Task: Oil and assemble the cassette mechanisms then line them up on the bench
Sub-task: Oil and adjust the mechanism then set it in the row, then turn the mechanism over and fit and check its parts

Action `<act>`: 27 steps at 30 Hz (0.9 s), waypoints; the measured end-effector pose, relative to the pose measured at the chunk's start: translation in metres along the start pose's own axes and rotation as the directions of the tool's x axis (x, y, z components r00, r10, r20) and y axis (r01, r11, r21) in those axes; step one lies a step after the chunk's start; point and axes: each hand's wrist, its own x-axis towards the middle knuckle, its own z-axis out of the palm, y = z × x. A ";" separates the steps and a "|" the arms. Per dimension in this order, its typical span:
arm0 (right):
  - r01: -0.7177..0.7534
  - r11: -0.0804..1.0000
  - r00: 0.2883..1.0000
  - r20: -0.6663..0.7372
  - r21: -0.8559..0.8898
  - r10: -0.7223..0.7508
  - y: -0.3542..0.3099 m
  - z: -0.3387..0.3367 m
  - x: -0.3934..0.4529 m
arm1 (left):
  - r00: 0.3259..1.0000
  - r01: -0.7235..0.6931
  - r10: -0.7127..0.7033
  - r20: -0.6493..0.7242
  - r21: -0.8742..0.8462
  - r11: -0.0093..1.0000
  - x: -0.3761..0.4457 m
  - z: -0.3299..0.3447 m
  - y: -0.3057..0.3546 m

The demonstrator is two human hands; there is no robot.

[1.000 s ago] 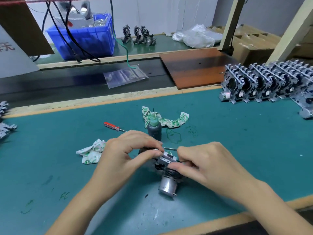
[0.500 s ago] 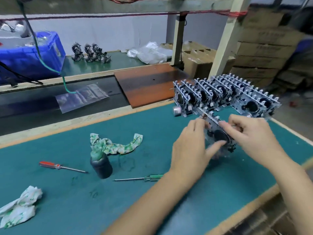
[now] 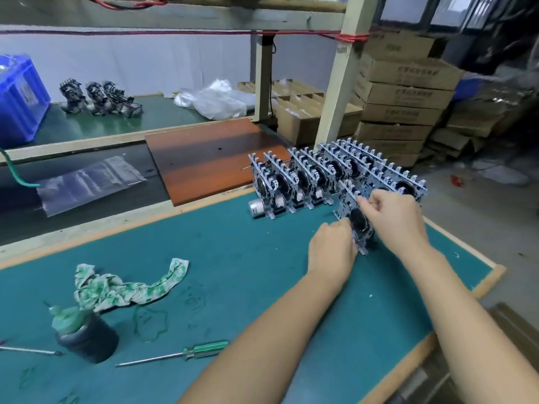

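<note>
Head view: both hands grip one mechanism [image 3: 356, 221] upright on the bench [image 3: 233, 258], the left hand [image 3: 332, 247] pinching its lower near edge, the right hand [image 3: 392, 217] curled round its upper frame. Just beyond the grip stands the row [image 3: 320, 177] of finished units. The unit looks rigid and light but fragile at its thin toothed rim; hold it by the frame edges. Well left of the grip, an oil bottle [image 3: 84, 333] stands capped, contents unseen; farther off is a blue crate [image 3: 20, 100], contents hidden.
</note>
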 end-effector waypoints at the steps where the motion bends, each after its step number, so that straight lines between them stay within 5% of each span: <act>1: -0.004 1.000 1.000 -0.002 -0.016 0.004 0.002 0.001 0.006 | 1.000 -0.001 0.001 0.008 0.013 1.000 0.007 0.000 0.001; 6: -0.019 0.989 0.999 0.026 -0.147 0.023 0.018 0.002 0.032 | 0.996 -0.065 0.061 0.065 0.072 0.995 0.033 0.007 0.010; 13: -0.057 0.979 0.996 0.056 -0.195 0.069 0.022 0.006 0.046 | 0.947 -0.161 0.052 0.316 0.329 0.930 0.043 0.026 0.005; 18: 0.038 0.902 0.999 0.008 -0.430 -0.039 -0.003 -0.006 0.032 | 0.954 -0.078 0.012 0.300 0.210 0.974 0.032 0.008 0.006; 23: 0.206 0.976 0.974 -0.086 -0.071 -0.212 -0.067 -0.019 -0.031 | 0.996 -0.019 0.022 -0.084 0.038 0.999 -0.032 -0.048 -0.012; 27: 0.266 0.905 0.961 -0.017 0.332 -0.277 -0.136 -0.023 -0.094 | 0.965 -0.038 0.018 -0.261 -0.074 0.997 -0.130 -0.107 -0.055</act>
